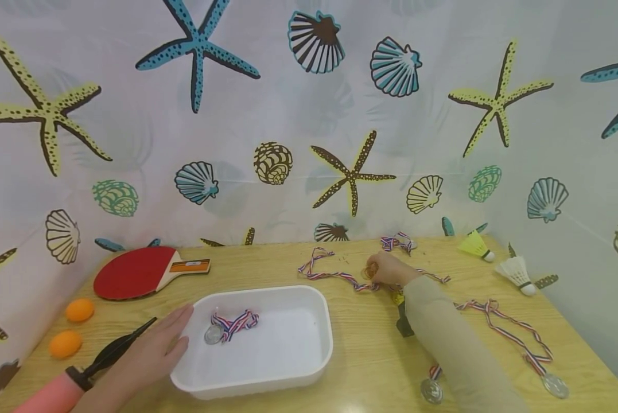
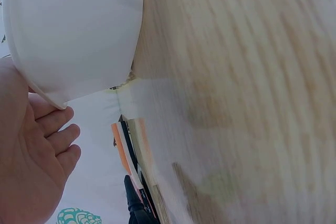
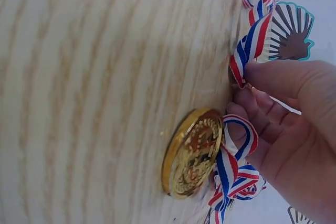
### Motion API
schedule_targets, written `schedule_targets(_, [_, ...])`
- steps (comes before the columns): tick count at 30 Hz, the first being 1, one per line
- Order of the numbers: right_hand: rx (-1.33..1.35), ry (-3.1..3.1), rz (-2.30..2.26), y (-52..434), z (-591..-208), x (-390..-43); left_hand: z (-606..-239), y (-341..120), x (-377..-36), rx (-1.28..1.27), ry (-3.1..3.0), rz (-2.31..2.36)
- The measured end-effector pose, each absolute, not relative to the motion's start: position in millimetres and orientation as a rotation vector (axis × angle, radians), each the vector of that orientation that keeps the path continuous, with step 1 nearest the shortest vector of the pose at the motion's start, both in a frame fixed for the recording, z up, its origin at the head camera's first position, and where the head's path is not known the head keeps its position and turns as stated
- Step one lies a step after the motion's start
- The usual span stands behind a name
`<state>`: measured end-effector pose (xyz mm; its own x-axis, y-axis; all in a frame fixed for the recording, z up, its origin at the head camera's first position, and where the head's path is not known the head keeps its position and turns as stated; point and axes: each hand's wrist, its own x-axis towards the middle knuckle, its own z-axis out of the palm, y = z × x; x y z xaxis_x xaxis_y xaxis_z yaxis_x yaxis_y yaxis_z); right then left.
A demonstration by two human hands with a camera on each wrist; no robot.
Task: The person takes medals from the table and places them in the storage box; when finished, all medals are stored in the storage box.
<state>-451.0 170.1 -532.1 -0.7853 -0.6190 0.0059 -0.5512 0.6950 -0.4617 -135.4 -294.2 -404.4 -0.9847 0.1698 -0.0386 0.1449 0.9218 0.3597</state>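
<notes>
Right hand (image 1: 386,269) pinches the gold medal's (image 3: 191,153) ribbon (image 3: 252,51) on the bench (image 1: 360,350), fingers curled. Left hand (image 1: 156,350), fingers straight, steadies the tray (image 1: 309,367). Gather the trailing ribbon first, so it clears the rim.

Colours and patterns on the table

Gold medal (image 3: 191,151) on red-white-blue striped ribbon (image 3: 237,169); silver medal (image 1: 213,334) with the same stripes in white tray (image 1: 309,367). Table (image 1: 370,355) light wood grain. Paddle (image 1: 135,272) red, balls (image 1: 79,310) orange, pump (image 1: 55,396) pink and black. Shuttlecocks: one yellow (image 1: 475,245), one white (image 1: 517,271). Curtain (image 1: 298,115) white with blue, yellow, brown starfish and shells. Sleeve (image 1: 458,344) beige.
</notes>
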Motion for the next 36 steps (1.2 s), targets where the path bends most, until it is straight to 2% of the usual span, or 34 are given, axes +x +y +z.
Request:
schedule_targets(6, [-0.781, 2.68, -0.736, 164, -512, -435, -404, -293, -134, 0.242, 3.023, 0.546])
schedule_targets(10, [-0.705, 2.73, -0.743, 154, -474, -398, -404, -293, -134, 0.241, 3.027, 0.544])
schedule_targets(12, [-0.57, 2.763, -0.678, 144, -443, -368, -405, -294, -134, 0.242, 3.03, 0.545])
schedule_targets(15, [-0.572, 2.814, -0.639, 140, -424, -346, -404, -293, -134, 0.24, 3.028, 0.547])
schedule_targets(27, [-0.535, 2.766, -0.784, 141, -419, -345, -406, -295, -135, 0.251, 3.03, 0.54])
schedule_targets(36, [-0.373, 2.468, -1.399, 140, -395, -342, -404, -293, -134, 0.251, 3.037, 0.534])
